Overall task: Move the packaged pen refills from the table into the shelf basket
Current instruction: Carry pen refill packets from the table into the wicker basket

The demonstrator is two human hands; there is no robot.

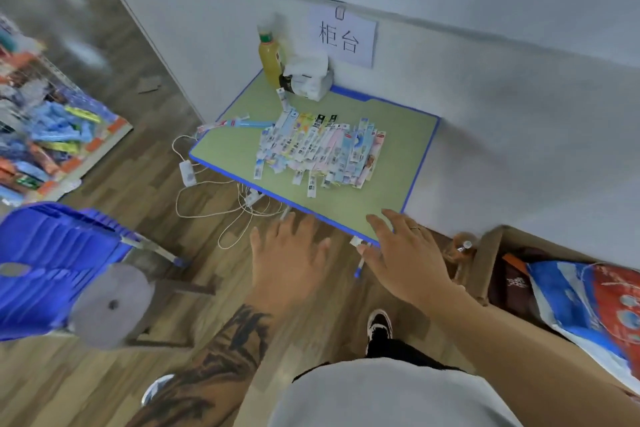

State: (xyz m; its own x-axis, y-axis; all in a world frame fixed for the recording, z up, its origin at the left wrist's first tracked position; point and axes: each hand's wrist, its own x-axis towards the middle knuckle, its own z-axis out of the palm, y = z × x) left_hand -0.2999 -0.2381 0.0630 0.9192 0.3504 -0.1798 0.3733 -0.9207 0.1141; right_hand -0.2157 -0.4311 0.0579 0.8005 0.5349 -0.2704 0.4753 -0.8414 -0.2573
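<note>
— What were the hands doing?

— Neither held anything. The left hand (289, 250) hung palm down with its fingers spread, just short of the near edge of the table (239, 149). The right hand (403, 253), a ring on one finger, was also spread flat, its fingertips over the table's near right corner.

— And the packaged pen refills?

— The packaged pen refills (318, 149) lay in a loose overlapping row across the middle of the green top, beyond both hands and untouched. A few more packets (235, 124) lay apart at the far left edge, one poking over the rim.

— What stood behind them?

— A bottle of yellow drink (270, 57) and a tissue pack (310, 78) stood at the far side against the wall, under a paper sign (342, 35) with two characters.

— Was the basket in view?

— At the far left, a wire shelf basket (52, 121) held many coloured packets, well apart from the table, though that part was blurred.

— Anything else?

— White cables and a charger (187, 173) lay on the wooden floor at the table's left. Near left was a blue crate (52, 253) with a grey roll (112, 305) in front. At the right stood a cardboard box (491, 260) holding a blue and red bag (588, 302).
</note>
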